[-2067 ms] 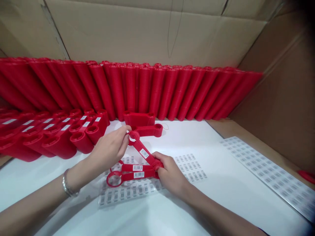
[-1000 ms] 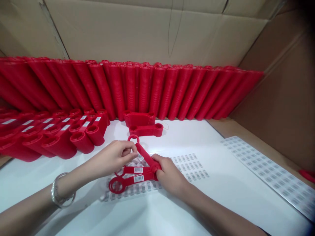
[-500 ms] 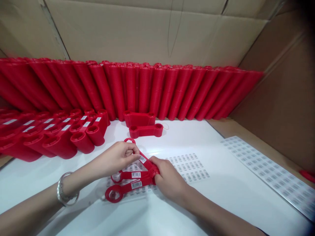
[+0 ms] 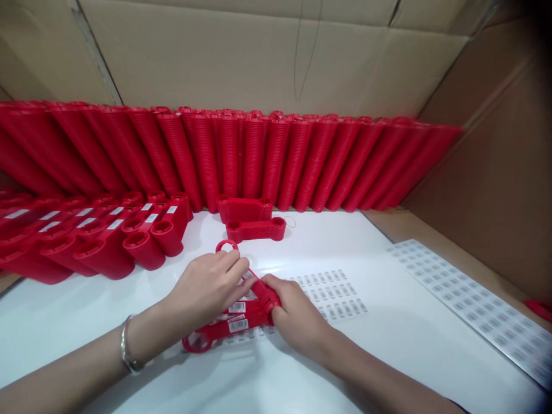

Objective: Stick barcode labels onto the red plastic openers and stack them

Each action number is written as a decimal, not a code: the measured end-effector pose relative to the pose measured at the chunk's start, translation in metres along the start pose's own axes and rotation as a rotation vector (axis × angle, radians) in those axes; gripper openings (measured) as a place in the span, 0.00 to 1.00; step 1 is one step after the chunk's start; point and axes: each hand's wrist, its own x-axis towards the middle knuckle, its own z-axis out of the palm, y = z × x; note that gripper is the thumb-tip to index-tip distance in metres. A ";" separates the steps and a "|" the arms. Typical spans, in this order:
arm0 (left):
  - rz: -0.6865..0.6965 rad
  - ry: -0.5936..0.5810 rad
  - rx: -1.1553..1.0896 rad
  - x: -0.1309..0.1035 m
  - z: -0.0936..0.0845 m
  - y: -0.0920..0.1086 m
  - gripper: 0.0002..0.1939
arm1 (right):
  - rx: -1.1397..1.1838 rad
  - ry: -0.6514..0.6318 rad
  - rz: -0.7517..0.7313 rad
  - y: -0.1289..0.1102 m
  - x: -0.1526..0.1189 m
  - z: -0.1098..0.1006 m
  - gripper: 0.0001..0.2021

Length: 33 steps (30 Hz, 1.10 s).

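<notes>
My right hand (image 4: pixel 297 310) is closed round the joined end of several flat red plastic pieces (image 4: pixel 233 328) with ring-shaped ends, fanned out to the left. White barcode labels (image 4: pixel 238 325) sit on the lower pieces. My left hand (image 4: pixel 213 282) lies over the uppermost piece (image 4: pixel 226 246), its fingers curled and its thumb pressed on the strip; that piece's label is mostly hidden beneath the hand. Under the fan is a sheet of barcode labels (image 4: pixel 332 293), partly covered by the pieces and hands.
Tall stacks of red pieces (image 4: pixel 252 155) line the cardboard wall (image 4: pixel 207 52). Labelled red stacks (image 4: pixel 144 250) stand at left. Two short red stacks (image 4: pixel 256 230) are at centre back. More label sheets (image 4: pixel 470 305) lie at right on the white table (image 4: pixel 293 379).
My left hand has moved right and turned over the uppermost piece, covering its label. The lower pieces have shifted slightly. My right hand has stayed in place.
</notes>
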 end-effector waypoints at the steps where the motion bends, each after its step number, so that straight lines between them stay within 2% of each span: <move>1: 0.037 0.067 0.059 0.000 0.002 0.000 0.14 | -0.005 0.004 -0.011 0.000 0.000 0.000 0.12; 3: 0.043 0.154 0.140 0.000 0.005 -0.001 0.16 | -0.004 0.009 -0.019 0.000 0.000 0.000 0.12; 6: -0.055 0.166 0.230 0.001 0.005 -0.008 0.20 | 0.023 0.001 -0.009 -0.001 0.001 0.001 0.13; 10: -0.201 0.059 0.224 0.002 0.006 -0.018 0.22 | 0.093 -0.018 0.019 0.001 0.000 0.002 0.16; 14: -0.325 -0.091 0.010 0.002 0.007 -0.023 0.16 | 0.120 -0.007 0.029 0.005 0.001 0.002 0.15; 17: -0.383 -0.140 -0.171 0.003 0.006 -0.028 0.13 | 0.119 -0.005 0.038 0.008 0.002 0.002 0.14; 21: -0.362 -0.130 -0.324 0.001 0.003 -0.033 0.11 | 0.145 0.043 0.046 0.010 0.006 -0.001 0.15; 27: -0.307 -0.155 -0.334 -0.001 -0.003 -0.031 0.10 | 0.206 0.109 0.011 0.016 0.011 -0.005 0.16; 30: -0.241 -0.246 -0.252 0.000 -0.008 -0.028 0.06 | 0.222 0.109 0.011 0.017 0.011 -0.004 0.14; 33: -0.268 -0.401 -0.179 0.000 -0.009 -0.025 0.12 | 0.223 0.082 0.022 0.015 0.009 -0.001 0.13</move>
